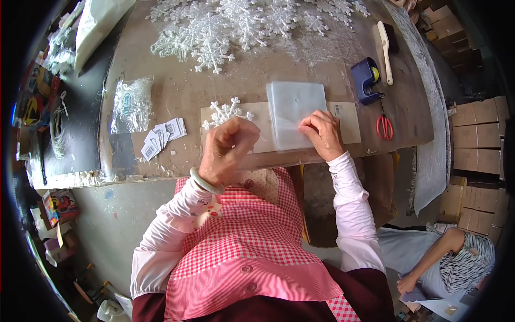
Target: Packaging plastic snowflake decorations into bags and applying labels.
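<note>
A stack of clear plastic bags (298, 96) lies on a flat beige sheet of card (347, 121) near the table's front edge. My right hand (324, 133) is closed in a pinch at the lower right of the stack, with its fingertips on a bag. To the left, my left hand (228, 149) is raised with its fingers curled together; anything inside them is hidden. Just beyond it is a white glittery snowflake ornament (224, 112), its lower part covered by the hand. Whether that hand touches the snowflake, I cannot tell.
Many snowflakes (241, 27) are heaped at the far side. Barcode labels (163, 138) and a clear packet (131, 104) lie left. A tape dispenser (365, 80), red-handled scissors (384, 127) and a brush (385, 53) lie right. Another person's arm (434, 260) shows lower right.
</note>
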Motion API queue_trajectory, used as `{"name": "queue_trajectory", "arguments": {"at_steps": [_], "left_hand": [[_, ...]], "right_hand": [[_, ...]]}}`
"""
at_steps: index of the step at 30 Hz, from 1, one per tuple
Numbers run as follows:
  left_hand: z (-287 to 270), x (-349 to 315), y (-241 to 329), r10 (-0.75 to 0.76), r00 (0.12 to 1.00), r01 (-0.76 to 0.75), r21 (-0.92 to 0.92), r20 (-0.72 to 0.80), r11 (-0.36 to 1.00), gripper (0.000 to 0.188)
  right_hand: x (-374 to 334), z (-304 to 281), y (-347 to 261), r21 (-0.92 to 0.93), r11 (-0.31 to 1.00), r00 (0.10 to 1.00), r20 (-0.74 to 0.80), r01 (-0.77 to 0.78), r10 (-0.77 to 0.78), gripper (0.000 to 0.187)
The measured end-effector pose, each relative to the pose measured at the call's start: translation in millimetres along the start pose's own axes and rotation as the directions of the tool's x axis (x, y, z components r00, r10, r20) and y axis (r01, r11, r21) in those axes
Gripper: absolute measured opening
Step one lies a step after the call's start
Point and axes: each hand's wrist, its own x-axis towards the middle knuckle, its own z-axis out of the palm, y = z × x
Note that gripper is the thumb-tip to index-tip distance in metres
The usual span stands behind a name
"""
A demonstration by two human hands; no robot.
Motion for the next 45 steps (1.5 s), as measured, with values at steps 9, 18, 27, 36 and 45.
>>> {"name": "queue_trajectory", "arguments": {"at_steps": [9,18,27,36,45], "left_hand": [[28.6,4.8,6.7,0.435,0.896,-0.384,0.648,0.09,0.657,0.023],[56.5,1.5,-27.7,0.106,0.88,-0.471,0.822,0.463,0.32,0.061],[56.2,0.1,-25.4,0.168,0.882,-0.472,0.816,0.441,0.334,0.06],[51.8,30.1,82.3,0.56,0.818,-0.439,0.772,0.131,0.46,0.053],[33.0,11.9,56.8,-0.23,0.961,0.244,-0.078,0.155,0.967,0.011]], "right_hand": [[-2.0,4.8,2.1,-0.083,0.997,1.0,-0.03,-0.007,0.004,0.012],[3.9,0.7,4.2,-0.04,0.999,1.0,0.02,0.0,0.001,0.013],[38.0,-58.5,1.5,0.583,0.796,0.946,-0.136,-0.163,0.294,0.019],[22.2,-98.9,-67.5,0.62,0.768,0.927,0.361,-0.16,-0.098,0.019],[6.3,-88.4,-82.3,0.599,0.782,0.973,0.226,-0.172,0.041,0.022]]}}
